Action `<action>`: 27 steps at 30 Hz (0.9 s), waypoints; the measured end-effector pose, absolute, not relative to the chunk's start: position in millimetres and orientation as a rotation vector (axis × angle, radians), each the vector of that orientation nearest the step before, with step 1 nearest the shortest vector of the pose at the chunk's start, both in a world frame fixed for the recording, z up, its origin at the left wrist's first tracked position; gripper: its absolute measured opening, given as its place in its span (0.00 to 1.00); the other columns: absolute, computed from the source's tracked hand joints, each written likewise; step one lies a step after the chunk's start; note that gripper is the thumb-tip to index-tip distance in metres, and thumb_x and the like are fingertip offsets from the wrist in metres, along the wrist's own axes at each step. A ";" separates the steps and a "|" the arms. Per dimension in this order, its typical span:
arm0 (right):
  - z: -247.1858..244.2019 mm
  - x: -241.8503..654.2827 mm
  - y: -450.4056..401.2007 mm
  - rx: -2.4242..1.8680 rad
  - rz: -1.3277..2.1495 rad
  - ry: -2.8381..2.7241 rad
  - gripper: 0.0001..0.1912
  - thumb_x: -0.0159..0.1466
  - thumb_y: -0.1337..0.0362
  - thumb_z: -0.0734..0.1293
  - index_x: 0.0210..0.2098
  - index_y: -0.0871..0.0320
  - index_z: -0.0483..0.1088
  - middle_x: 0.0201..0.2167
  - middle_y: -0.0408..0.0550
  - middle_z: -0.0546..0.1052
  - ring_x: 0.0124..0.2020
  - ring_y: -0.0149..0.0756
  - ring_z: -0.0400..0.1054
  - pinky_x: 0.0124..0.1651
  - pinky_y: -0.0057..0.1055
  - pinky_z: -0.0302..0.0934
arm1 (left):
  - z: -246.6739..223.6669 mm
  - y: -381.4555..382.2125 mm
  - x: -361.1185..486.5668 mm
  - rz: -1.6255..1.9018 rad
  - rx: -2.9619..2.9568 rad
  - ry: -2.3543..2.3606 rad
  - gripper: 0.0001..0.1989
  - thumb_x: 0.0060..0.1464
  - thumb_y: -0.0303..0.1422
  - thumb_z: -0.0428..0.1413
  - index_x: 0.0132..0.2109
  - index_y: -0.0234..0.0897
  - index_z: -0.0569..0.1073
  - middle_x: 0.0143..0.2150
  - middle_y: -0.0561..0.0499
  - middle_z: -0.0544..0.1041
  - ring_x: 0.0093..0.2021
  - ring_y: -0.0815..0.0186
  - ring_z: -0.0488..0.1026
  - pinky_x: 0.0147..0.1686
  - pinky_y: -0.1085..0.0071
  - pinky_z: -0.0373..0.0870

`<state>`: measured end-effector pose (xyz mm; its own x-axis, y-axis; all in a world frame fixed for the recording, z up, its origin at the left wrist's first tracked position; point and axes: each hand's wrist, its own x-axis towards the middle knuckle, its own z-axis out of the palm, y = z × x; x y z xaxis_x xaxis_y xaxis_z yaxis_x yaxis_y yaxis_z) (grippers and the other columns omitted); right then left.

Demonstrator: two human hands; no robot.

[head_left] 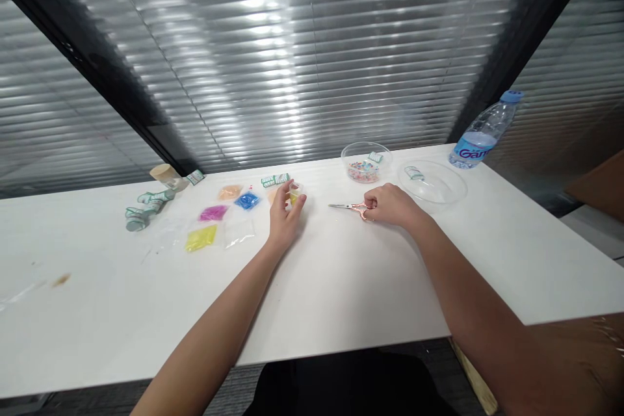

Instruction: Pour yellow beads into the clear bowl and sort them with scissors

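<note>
My left hand [285,214] is curled round a small clear bag [295,194] with something yellow in it. To the right, my right hand [387,203] grips the handles of rose-gold scissors [351,207], whose blades point left over the white table. Left of my left hand lie bags of blue beads [247,200], magenta beads [213,213], peach beads [230,192] and yellow beads [201,238], plus a clear bag [239,233]. A clear bowl [366,159] with multicoloured beads and a small labelled packet stands behind my right hand.
A clear round lid [432,183] with a labelled packet lies at the right, and a water bottle [480,136] stands beyond it. Green-and-white labelled rolls [146,209] and a jar-like container [168,177] are at the left. Window blinds [292,45] rise behind the table [336,312].
</note>
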<state>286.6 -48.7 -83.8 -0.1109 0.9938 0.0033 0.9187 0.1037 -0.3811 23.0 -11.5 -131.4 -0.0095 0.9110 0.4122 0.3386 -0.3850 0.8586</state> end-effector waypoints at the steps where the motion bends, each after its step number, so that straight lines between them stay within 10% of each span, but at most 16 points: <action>1: -84.0 286.7 -48.6 -1.894 0.419 -2.122 0.04 0.47 0.64 0.66 0.20 0.57 0.66 0.22 0.42 0.70 0.25 0.30 0.60 0.27 0.30 0.45 | -131.4 -11.6 23.0 1.404 1.744 1.295 0.23 0.58 0.43 0.55 0.58 0.42 0.66 0.56 0.46 0.72 0.51 0.60 0.69 0.50 0.63 0.63; 27: -87.0 276.0 -51.8 -1.320 0.908 -1.757 0.15 0.52 0.57 0.72 0.21 0.59 0.65 0.26 0.44 0.74 0.29 0.33 0.68 0.30 0.27 0.59 | -123.1 -19.0 24.0 1.174 1.903 1.110 0.26 0.57 0.43 0.55 0.60 0.40 0.64 0.58 0.44 0.71 0.54 0.59 0.69 0.49 0.62 0.64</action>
